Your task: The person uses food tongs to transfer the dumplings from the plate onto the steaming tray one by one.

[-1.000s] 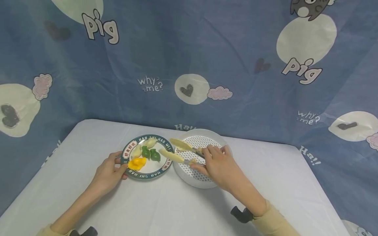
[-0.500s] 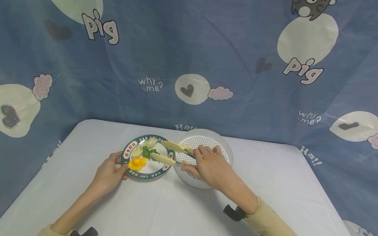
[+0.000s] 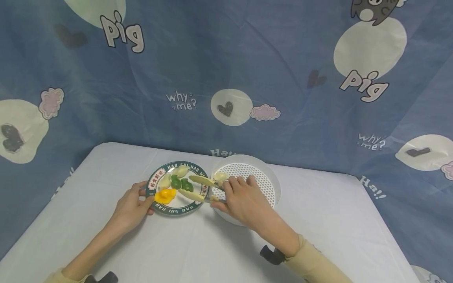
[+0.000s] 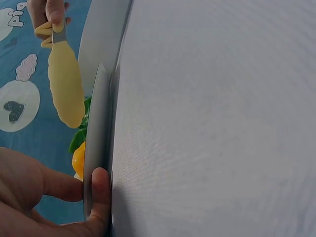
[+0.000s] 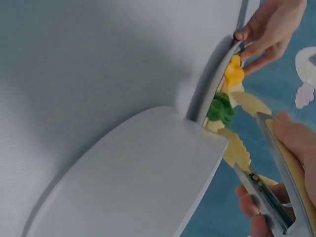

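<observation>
My left hand (image 3: 130, 208) pinches the left rim of a green-bordered plate (image 3: 174, 212), thumb above and fingers beneath. On the plate lie a yellow dumpling (image 3: 164, 196), two green dumplings (image 3: 181, 183) and pale dumplings (image 3: 182, 171) toward the back. My right hand (image 3: 245, 204) grips tongs (image 3: 191, 195) with pale yellow, scalloped tips. Those tips are spread apart over the plate's right half, beside the green dumplings, with nothing held between them. In the right wrist view the thumb (image 5: 291, 131) presses one tong arm while fingers curl round the other.
A round white tray with a perforated base (image 3: 262, 182) stands at the plate's right, partly hidden by my right hand. Inside it, at the left, sits a pale dumpling (image 3: 221, 176). A white cloth covers the table (image 3: 318, 220); a blue printed curtain (image 3: 198, 59) hangs behind.
My right hand has moved left with the tongs, from over the perforated tray to over the plate. The left hand and plate stay in place.
</observation>
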Action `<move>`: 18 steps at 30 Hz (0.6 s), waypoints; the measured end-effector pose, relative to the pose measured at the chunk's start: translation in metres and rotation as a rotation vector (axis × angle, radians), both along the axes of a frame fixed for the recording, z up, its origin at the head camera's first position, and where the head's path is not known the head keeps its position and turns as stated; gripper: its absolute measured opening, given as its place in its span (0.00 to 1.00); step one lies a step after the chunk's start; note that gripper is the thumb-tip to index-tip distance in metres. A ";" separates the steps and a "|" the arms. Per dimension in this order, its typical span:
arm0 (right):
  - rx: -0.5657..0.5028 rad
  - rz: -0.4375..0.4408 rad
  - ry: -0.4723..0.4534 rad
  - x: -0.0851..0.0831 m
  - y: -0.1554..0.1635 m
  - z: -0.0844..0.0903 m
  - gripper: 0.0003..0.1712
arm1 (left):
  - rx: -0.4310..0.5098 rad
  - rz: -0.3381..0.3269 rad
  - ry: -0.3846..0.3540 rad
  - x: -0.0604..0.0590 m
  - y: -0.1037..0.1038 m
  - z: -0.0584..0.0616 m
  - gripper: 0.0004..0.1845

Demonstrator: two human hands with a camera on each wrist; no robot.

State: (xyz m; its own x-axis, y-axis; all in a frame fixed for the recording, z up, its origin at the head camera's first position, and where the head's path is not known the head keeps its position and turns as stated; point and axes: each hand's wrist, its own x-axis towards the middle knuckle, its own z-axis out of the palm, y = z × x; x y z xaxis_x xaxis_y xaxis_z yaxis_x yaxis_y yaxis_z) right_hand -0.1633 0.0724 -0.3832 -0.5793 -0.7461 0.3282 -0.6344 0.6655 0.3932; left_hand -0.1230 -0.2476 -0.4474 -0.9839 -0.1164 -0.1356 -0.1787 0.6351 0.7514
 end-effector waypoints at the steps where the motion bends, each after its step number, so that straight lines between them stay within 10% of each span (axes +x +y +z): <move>1: 0.004 0.003 0.008 0.000 -0.001 -0.001 0.34 | 0.001 -0.001 -0.001 0.000 0.000 0.000 0.38; 18: 0.042 -0.016 0.095 0.001 -0.019 -0.010 0.33 | -0.001 0.004 -0.012 0.000 0.001 0.000 0.38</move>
State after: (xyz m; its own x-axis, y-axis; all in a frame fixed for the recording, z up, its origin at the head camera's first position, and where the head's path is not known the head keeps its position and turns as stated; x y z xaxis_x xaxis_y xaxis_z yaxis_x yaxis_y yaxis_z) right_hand -0.1618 0.0535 -0.3934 -0.5589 -0.7514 0.3507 -0.5827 0.6568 0.4786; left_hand -0.1228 -0.2466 -0.4470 -0.9817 -0.1206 -0.1474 -0.1904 0.6348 0.7489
